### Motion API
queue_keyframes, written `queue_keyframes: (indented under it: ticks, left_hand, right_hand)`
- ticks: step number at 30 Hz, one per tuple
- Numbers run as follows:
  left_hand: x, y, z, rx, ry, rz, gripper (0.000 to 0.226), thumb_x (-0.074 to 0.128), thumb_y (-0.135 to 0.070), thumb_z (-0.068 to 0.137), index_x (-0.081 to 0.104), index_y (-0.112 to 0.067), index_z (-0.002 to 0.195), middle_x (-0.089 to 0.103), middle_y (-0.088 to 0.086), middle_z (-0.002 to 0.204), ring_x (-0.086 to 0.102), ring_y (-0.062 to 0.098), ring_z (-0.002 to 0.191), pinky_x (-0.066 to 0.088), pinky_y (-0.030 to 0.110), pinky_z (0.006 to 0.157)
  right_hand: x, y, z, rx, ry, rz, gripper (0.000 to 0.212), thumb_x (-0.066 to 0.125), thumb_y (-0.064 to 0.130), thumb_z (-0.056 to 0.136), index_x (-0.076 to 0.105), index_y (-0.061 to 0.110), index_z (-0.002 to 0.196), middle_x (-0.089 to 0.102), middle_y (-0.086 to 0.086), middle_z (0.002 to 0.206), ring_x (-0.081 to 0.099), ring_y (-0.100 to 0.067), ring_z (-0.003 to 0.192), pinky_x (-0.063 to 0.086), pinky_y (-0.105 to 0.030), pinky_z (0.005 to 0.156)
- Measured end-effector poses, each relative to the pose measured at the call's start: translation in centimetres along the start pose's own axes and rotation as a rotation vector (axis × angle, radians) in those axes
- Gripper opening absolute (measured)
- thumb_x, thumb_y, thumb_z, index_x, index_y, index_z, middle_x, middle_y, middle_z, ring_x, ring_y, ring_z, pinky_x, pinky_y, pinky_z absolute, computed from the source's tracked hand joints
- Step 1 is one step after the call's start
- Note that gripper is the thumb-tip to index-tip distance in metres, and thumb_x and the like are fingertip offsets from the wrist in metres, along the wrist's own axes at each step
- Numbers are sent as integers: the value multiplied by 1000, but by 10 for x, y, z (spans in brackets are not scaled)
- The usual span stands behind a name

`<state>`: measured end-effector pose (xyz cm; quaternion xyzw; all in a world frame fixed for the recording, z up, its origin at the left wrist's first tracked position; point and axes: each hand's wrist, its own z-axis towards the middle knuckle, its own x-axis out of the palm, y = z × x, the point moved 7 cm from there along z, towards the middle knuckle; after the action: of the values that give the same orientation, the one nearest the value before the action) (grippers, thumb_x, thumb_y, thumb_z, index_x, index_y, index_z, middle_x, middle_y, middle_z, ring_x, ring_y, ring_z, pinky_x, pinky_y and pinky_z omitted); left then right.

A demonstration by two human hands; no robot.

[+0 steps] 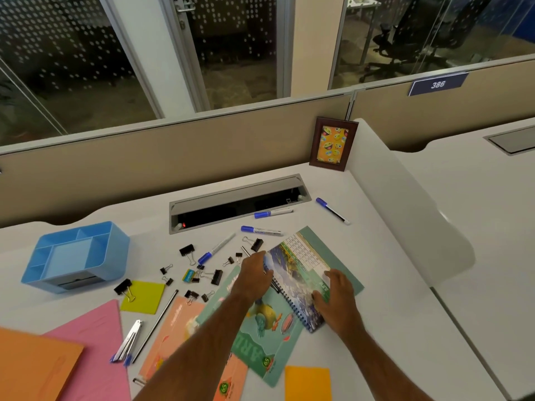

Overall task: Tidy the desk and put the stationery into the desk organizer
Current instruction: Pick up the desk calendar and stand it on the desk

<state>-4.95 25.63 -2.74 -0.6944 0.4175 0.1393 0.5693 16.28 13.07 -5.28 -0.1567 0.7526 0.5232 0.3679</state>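
A spiral-bound calendar (298,273) lies on the white desk over a green notebook (260,340). My left hand (254,273) grips its left edge and my right hand (335,293) holds its right corner. A blue desk organizer (78,256) stands at the left with nothing visible in its compartments. Three blue-capped markers (262,230) (273,212) (333,211) and a blue pen (215,250) lie behind the calendar. Several black binder clips (215,276) are scattered left of my hands. A black pencil (156,325) and a metal stapler (128,341) lie farther left.
Pink (95,351), orange (31,369), peach (170,328) and yellow (308,383) sheets and a lime sticky pad (143,296) cover the near desk. A cable tray slot (237,204) is open behind. A framed picture (333,144) leans on the partition. A white divider (405,204) borders the right.
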Motion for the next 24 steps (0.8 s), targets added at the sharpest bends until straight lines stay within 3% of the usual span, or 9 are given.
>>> queue_keyframes:
  ticks: [8, 12, 15, 20, 24]
  left_hand:
    - [1, -8, 2, 1, 22, 62, 31, 64, -14, 97, 58, 0, 124, 60, 21, 124, 52, 38, 125, 49, 48, 100]
    - [0, -13, 2, -9, 34, 117, 48, 64, -19, 99, 51, 0, 142, 54, 21, 140, 44, 38, 135, 42, 44, 109]
    - [1, -17, 0, -15, 48, 129, 55, 63, -24, 101, 45, -4, 149, 51, 19, 146, 37, 35, 141, 38, 43, 114]
    - [3, -22, -3, -17, 76, 195, 56, 63, -31, 102, 46, -5, 148, 53, 19, 144, 39, 35, 140, 41, 42, 111]
    - [4, -26, -5, -13, 82, 221, 56, 64, -35, 101, 47, -5, 146, 53, 16, 145, 41, 34, 138, 43, 43, 110]
  right_hand:
    - [-8, -19, -38, 47, -128, -22, 53, 83, 19, 84, 54, 8, 127, 50, -13, 135, 50, -29, 125, 59, -44, 93]
    - [-12, -25, -50, 129, -172, 12, 54, 83, 16, 84, 53, 4, 128, 46, -18, 139, 46, -34, 128, 54, -47, 100]
    - [-13, -30, -60, 244, -174, 139, 59, 81, 13, 85, 49, 3, 133, 43, -19, 141, 45, -34, 130, 53, -50, 102]
    - [-3, -32, -73, 476, -152, 496, 58, 81, 10, 86, 48, 6, 133, 45, -14, 133, 58, -30, 116, 60, -37, 82]
    - [5, -36, -76, 580, -188, 718, 47, 77, 8, 88, 51, 6, 127, 56, -18, 131, 64, -32, 111, 60, -48, 91]
